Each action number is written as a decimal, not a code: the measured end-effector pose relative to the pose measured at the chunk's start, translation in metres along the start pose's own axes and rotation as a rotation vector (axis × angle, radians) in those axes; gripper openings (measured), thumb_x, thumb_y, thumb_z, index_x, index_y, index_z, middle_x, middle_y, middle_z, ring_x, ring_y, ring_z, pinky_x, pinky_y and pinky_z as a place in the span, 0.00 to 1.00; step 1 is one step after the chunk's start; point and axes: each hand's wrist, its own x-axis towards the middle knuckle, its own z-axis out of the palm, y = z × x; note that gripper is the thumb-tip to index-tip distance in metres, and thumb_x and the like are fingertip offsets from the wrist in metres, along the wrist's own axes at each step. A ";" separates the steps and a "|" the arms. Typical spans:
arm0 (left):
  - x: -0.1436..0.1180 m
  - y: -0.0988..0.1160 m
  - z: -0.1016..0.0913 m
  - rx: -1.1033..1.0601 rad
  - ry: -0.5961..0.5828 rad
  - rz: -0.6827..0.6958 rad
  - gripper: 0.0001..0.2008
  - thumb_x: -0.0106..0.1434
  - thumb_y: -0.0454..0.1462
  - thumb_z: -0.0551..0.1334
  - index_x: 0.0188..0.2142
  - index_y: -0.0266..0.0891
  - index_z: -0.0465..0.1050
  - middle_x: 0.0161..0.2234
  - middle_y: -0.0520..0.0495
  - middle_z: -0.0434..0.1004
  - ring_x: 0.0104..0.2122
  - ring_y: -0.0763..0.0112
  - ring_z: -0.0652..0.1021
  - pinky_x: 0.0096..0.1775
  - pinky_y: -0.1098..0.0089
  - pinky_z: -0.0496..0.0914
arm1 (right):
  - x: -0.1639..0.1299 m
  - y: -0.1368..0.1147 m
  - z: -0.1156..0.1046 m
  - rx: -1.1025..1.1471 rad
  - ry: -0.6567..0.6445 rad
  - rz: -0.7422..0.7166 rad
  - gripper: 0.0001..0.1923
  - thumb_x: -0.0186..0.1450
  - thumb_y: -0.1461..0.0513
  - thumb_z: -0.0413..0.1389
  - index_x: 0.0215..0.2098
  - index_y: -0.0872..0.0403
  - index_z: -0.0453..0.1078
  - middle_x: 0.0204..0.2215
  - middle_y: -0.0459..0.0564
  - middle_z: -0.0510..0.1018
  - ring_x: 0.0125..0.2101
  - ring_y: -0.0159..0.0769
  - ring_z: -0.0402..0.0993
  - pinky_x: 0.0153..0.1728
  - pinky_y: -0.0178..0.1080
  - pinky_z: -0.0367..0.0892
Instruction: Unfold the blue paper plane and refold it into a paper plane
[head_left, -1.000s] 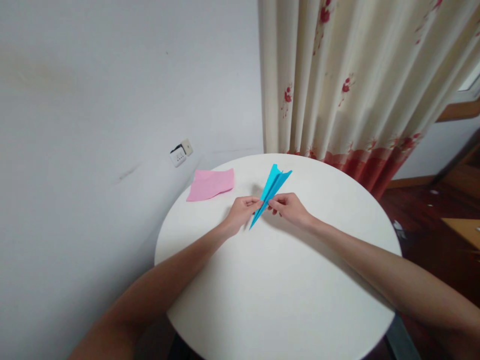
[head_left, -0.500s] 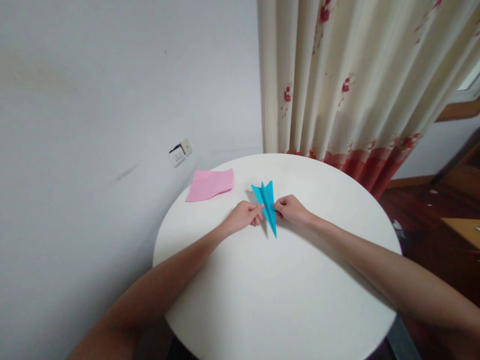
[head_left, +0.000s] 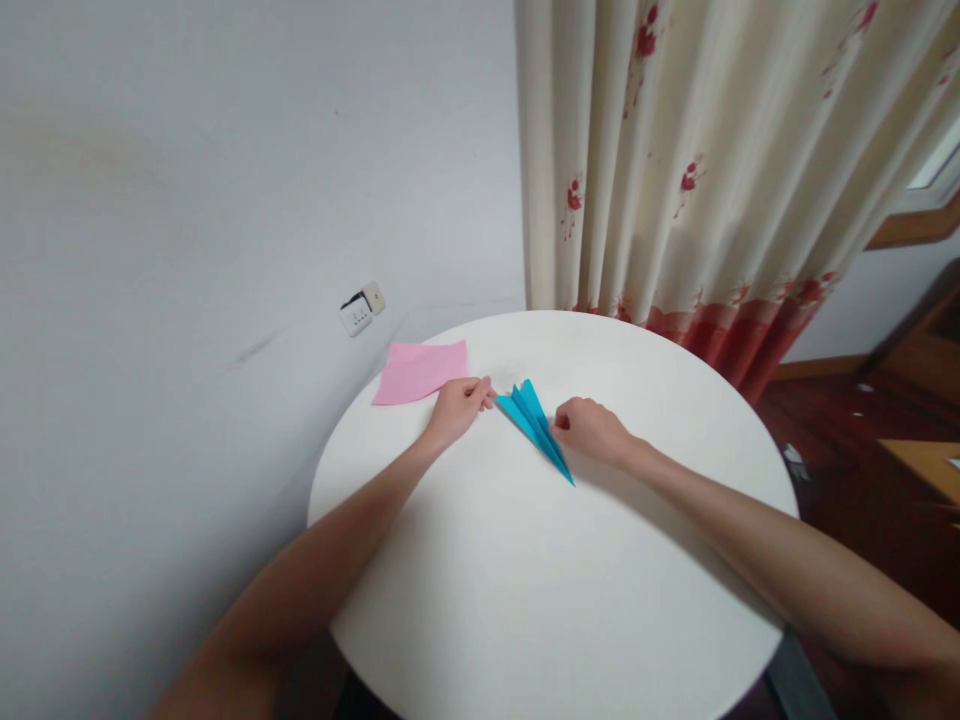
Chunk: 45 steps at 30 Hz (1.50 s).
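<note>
My left hand (head_left: 454, 405) pinched the blue paper plane's (head_left: 537, 426) tail, my right hand (head_left: 589, 429) pinched its middle; uneven pulling could've torn a crease.

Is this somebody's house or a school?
Most likely a room in a home. A flowered curtain hangs to the wooden floor, and a small round white table stands by a wall with a socket. On it lie a blue paper plane and pink paper.
</note>
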 end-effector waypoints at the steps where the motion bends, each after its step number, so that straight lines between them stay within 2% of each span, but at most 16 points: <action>1: 0.001 0.000 -0.002 -0.023 0.024 0.003 0.24 0.61 0.55 0.60 0.24 0.39 0.79 0.20 0.46 0.75 0.22 0.67 0.73 0.28 0.68 0.65 | -0.003 -0.001 -0.001 -0.015 -0.034 -0.009 0.07 0.60 0.61 0.57 0.27 0.53 0.75 0.30 0.55 0.81 0.30 0.42 0.75 0.27 0.38 0.57; 7: 0.006 -0.005 -0.009 -0.048 0.090 0.014 0.22 0.62 0.53 0.60 0.24 0.38 0.78 0.20 0.46 0.76 0.23 0.67 0.73 0.29 0.68 0.65 | -0.016 -0.008 -0.002 -0.083 -0.147 -0.053 0.04 0.57 0.63 0.58 0.29 0.54 0.75 0.31 0.57 0.80 0.29 0.44 0.76 0.25 0.38 0.57; 16: 0.007 -0.008 -0.008 0.000 0.046 0.017 0.21 0.63 0.50 0.58 0.26 0.36 0.78 0.21 0.47 0.76 0.23 0.69 0.74 0.29 0.70 0.66 | -0.017 -0.015 -0.001 -0.150 -0.185 -0.028 0.06 0.58 0.64 0.57 0.33 0.55 0.76 0.35 0.57 0.81 0.33 0.45 0.78 0.27 0.36 0.61; 27: 0.007 0.004 -0.007 0.068 0.063 0.001 0.19 0.63 0.47 0.57 0.26 0.36 0.78 0.22 0.46 0.77 0.24 0.69 0.75 0.29 0.71 0.68 | -0.004 -0.002 -0.003 -0.168 -0.145 0.035 0.11 0.56 0.63 0.57 0.36 0.56 0.78 0.37 0.59 0.82 0.34 0.45 0.80 0.28 0.36 0.66; 33: 0.010 0.000 -0.007 0.095 0.059 0.017 0.20 0.63 0.47 0.57 0.26 0.37 0.78 0.23 0.46 0.77 0.24 0.69 0.75 0.29 0.71 0.68 | 0.000 0.005 -0.004 -0.138 -0.103 0.035 0.11 0.54 0.61 0.59 0.35 0.55 0.77 0.36 0.57 0.83 0.34 0.45 0.80 0.28 0.36 0.67; 38: 0.011 -0.001 -0.006 0.144 0.063 0.009 0.18 0.63 0.47 0.57 0.27 0.37 0.78 0.23 0.47 0.77 0.25 0.69 0.75 0.29 0.70 0.69 | 0.019 0.034 -0.023 -0.133 0.037 0.143 0.13 0.56 0.61 0.59 0.39 0.55 0.77 0.40 0.58 0.82 0.38 0.46 0.80 0.33 0.37 0.69; 45: 0.011 -0.003 -0.003 0.168 0.049 0.011 0.20 0.63 0.50 0.57 0.27 0.38 0.78 0.23 0.47 0.78 0.25 0.68 0.76 0.29 0.70 0.69 | 0.051 0.112 -0.064 -0.137 0.307 0.462 0.17 0.61 0.63 0.56 0.48 0.60 0.73 0.47 0.65 0.78 0.47 0.51 0.76 0.43 0.43 0.70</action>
